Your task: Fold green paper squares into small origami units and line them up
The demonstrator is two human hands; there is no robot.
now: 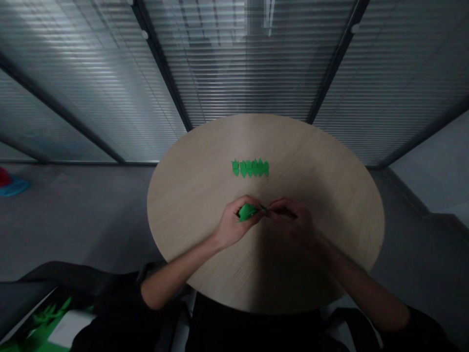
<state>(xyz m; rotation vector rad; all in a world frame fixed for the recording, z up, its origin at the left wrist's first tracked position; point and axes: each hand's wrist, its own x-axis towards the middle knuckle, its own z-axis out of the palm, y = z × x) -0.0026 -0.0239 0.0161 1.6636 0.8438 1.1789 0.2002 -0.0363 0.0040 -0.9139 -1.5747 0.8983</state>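
Note:
Over the near half of a round wooden table [198,171], my two hands meet with fingertips almost touching. My left hand [234,222] is closed around a green leaf-shaped piece [246,211], part of which shows between thumb and fingers. The thumb and fingers of my right hand [293,217] are pinched at the piece's right end, where a thin green bit shows. Whether that bit is a stem or a second piece I cannot tell. Beyond my hands, several green leaf-shaped pieces [254,168] lie side by side in a short row, the leftmost slightly apart.
Past the table's far edge stands a glass partition with blinds [245,73] and dark frames. A box with green items and a white sheet [71,327] sits at the lower left. Red and blue objects [12,186] lie on the floor at far left.

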